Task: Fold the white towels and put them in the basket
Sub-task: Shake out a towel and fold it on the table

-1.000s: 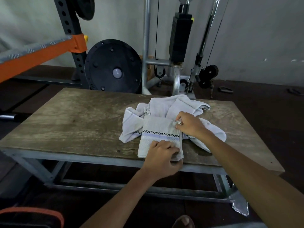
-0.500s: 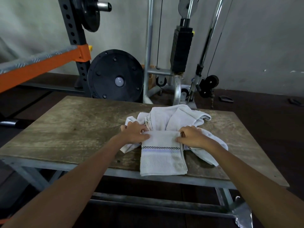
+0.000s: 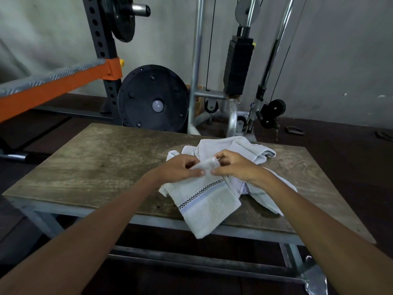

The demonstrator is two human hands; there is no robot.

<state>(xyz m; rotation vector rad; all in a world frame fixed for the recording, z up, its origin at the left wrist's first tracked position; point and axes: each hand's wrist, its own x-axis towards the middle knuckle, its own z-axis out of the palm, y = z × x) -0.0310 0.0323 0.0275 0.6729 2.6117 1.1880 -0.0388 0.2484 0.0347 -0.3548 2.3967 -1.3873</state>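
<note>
Together, both hands (image 3: 209, 168) pinching towel (image 3: 209, 206).

The folded towel (image 3: 209, 207) is white, crossed by a black-and-white checkered band beside a pale blue stripe. The crumpled towels (image 3: 231, 145) behind it are plain white. The surface (image 3: 102, 167) is weathered grey-brown wood grain. The weight plate (image 3: 153, 99) is black. The rack arm (image 3: 63, 86) is orange, topped with a grey tread pattern.
</note>
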